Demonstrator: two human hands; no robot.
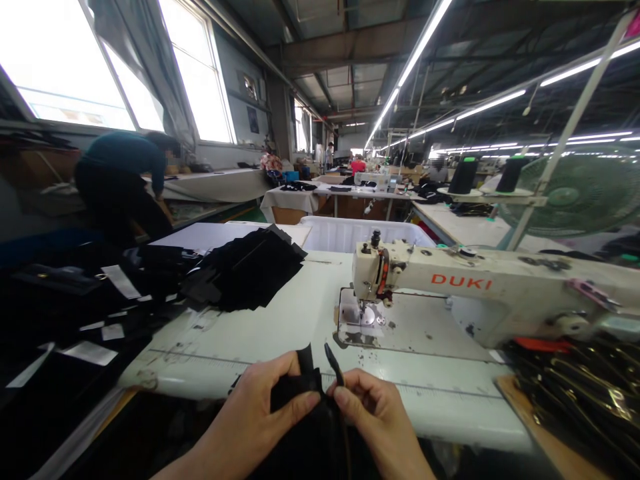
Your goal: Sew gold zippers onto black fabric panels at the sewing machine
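In front of the sewing machine [425,280], both hands are raised at the table's near edge. My left hand [260,407] is closed, thumb over fingers, on a piece of black fabric [306,360] whose cut corners stick up past the fingertips. My right hand [375,413] pinches a narrow black zipper tape [333,361] with a gold-brown line along it; its end points up and away. Below the fingers the tape and the fabric hang side by side towards my lap. Dark on dark, I cannot tell whether they are joined.
A stack of black cut pieces [250,267] lies on the table [290,313] at left. Further left is a heap of black fabric [50,293] with white labels. Black gold-lined strips [590,393] are piled at right. Behind stands a white bin [365,230]. One person [123,173] bends over at left.
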